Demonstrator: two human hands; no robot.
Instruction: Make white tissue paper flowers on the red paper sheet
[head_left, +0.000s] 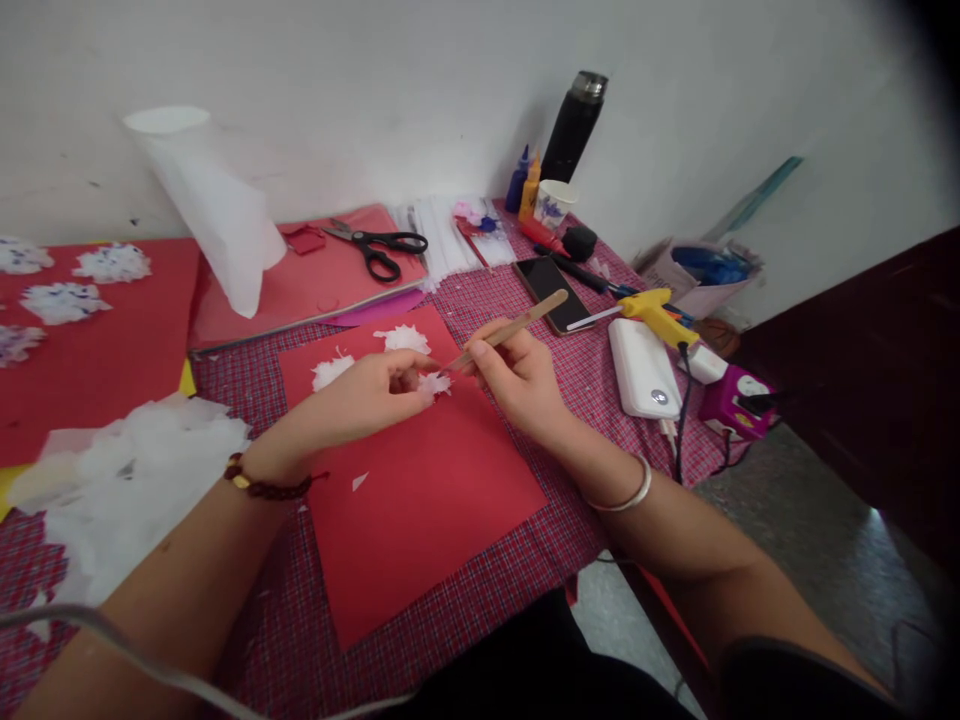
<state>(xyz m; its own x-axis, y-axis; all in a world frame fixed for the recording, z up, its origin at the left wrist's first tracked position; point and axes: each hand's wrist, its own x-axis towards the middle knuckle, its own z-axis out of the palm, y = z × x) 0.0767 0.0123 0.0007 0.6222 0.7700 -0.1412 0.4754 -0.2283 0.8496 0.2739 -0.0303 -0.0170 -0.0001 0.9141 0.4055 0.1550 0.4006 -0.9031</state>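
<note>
A sheet of red paper lies on the checked tablecloth in front of me, with small tufts of white tissue paper near its far edge. One white tuft sits at the back and another to its left. My right hand pinches a flat wooden stick, its lower end pointing at a third tuft. Beside that tuft my left hand has its thumb and fingers curled together at the tuft's left side; whether they grip it is hidden. A white paper scrap lies nearer me.
Black scissors rest on a red folder behind the sheet. A phone, a yellow glue gun and a white power bank lie on the right. At left are white tissue sheets and a red sheet bearing speckled tufts.
</note>
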